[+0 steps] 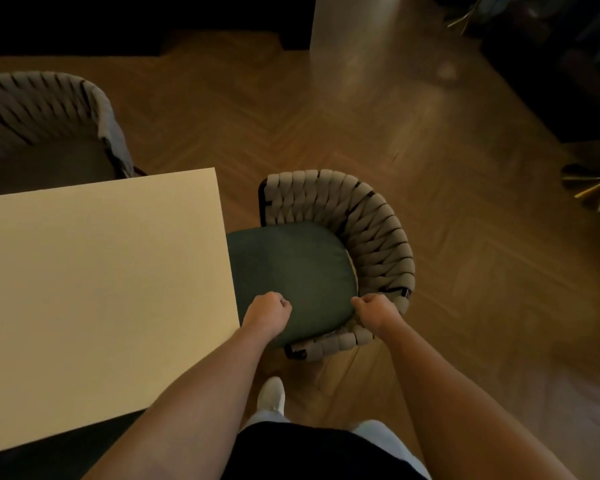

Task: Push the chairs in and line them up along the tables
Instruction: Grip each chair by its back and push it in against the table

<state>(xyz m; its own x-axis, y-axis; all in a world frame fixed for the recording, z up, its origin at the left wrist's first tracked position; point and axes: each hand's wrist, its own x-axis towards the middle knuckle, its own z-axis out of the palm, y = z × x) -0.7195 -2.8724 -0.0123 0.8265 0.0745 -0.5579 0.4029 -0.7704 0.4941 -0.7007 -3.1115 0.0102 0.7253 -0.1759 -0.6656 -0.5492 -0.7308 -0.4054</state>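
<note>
both hands are curled on the chair [368, 230] at the table's [101, 289] right side. the left hand [267, 311] is fisted on the near edge of the green cushion [291, 271], fingers tucked under; whether it pinches the fabric cannot be told. the right hand [374, 310] grips the woven armrest just right of the cushion. beyond the hands the woven back curves round the seat, whose left edge goes under the table edge. far left of the grip, past the tabletop, a second chair [42, 126] stands at the far side. below the wrists, a white shoe [272, 393] on the wood floor [465, 237].
</note>
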